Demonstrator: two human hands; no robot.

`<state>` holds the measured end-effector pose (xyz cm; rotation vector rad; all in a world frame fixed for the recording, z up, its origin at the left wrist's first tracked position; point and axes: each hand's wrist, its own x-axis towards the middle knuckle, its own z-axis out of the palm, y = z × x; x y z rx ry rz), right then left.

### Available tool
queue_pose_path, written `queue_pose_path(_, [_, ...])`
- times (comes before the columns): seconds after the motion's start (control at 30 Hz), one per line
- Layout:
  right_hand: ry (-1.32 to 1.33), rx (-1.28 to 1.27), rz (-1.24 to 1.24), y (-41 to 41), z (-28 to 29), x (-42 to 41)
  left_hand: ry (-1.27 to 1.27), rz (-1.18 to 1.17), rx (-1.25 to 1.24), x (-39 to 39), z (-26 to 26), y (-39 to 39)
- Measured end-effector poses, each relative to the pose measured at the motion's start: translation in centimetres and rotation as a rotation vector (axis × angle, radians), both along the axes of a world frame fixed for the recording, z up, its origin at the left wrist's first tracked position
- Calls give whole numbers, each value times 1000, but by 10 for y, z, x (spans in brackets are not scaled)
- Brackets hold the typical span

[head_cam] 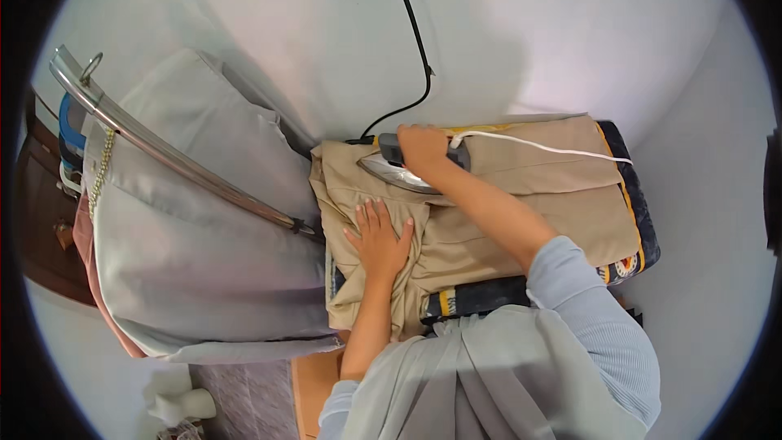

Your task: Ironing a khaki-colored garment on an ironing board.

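Tan trousers (pixel 537 214) lie spread over a dark, yellow-edged patterned cloth (pixel 489 297) on the ironing surface. With its handle in my right hand (pixel 423 150), a clothes iron (pixel 397 172) stands on the upper part of the trousers, tip pointing left. Its soleplate is against or just over the fabric; I cannot tell which. My left hand (pixel 380 243) rests palm down on the bunched waist end of the trousers, fingers spread, just below the iron's tip. A white cord (pixel 544 145) runs rightward across the trousers from near the iron's rear.
To the left, a chrome garment rail (pixel 183 156) slopes toward the ironing surface. Beside it hangs a large grey cloth (pixel 214 269), with a beaded chain (pixel 102 171) near its edge. Behind, a black cable (pixel 415 30) hangs against the white wall (pixel 293 30). A wooden panel (pixel 311 382) stands lower left.
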<state>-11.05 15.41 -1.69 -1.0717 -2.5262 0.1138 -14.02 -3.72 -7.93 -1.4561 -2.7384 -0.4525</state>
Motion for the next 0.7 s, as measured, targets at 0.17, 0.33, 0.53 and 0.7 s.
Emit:
queue_pose_path(0.17, [-37,-42,-70,-7,12,-51,-33,-16,-6,2,-2,2])
queue_pose_path(0.33, [13,-146,138,5,9,-45,-35,-8,21,-2,1,2])
queue_pose_path(0.53, [-25,-95,282,7,9,-3,-3,-40,25,7,0,-13])
queue_pose_path(0.7, [64,-216,63,-4,15,-45,-32,-99,3,19,6,-16])
